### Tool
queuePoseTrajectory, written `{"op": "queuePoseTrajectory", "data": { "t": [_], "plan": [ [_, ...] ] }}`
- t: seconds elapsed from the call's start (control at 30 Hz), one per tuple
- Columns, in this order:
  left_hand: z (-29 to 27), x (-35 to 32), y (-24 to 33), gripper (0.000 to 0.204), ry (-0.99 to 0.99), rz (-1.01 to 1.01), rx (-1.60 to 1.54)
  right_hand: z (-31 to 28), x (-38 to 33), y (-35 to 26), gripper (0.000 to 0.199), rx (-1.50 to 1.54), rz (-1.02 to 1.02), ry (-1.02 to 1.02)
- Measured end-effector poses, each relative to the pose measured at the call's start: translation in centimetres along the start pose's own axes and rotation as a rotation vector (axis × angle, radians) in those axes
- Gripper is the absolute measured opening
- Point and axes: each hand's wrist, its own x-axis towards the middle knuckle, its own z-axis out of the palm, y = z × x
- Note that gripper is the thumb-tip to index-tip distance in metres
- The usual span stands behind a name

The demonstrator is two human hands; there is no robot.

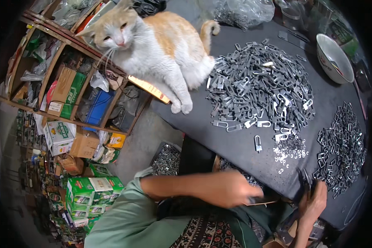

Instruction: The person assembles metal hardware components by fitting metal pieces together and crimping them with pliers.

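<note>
Right hand (314, 200) grips what I take for dark pliers (305, 180), whose careless swing could scatter small clips (292, 145) lying beyond it.

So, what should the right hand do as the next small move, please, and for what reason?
Probably bring the dark plier-like tool in the right hand to one of the small silver rings: they lie near its end on the table, some separate enough to single out. The left hand is blurred, so what it holds is unclear.
</note>
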Motion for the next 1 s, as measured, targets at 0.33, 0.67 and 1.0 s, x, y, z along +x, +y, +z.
{"op": "queuePoseTrajectory", "data": {
  "t": [0.33, 0.67, 1.0],
  "plan": [
    [7.8, 3.8, 1.3, 0.019, 0.404, -0.128, -0.294, 0.3, -1.7, -0.6, 0.034, -0.045, -0.071, 0.014],
    [5.7, 4.7, 2.0, 0.018, 0.56, -0.102, -0.404, -2.6, -2.3, -4.7, 0.02, 0.874, 0.231, -0.21],
    [5.4, 4.7, 2.7, 0.015, 0.473, -0.127, -0.498, -2.2, -2.0, -5.0, 0.016, 1.02, 0.103, -0.184]
  ]
}}
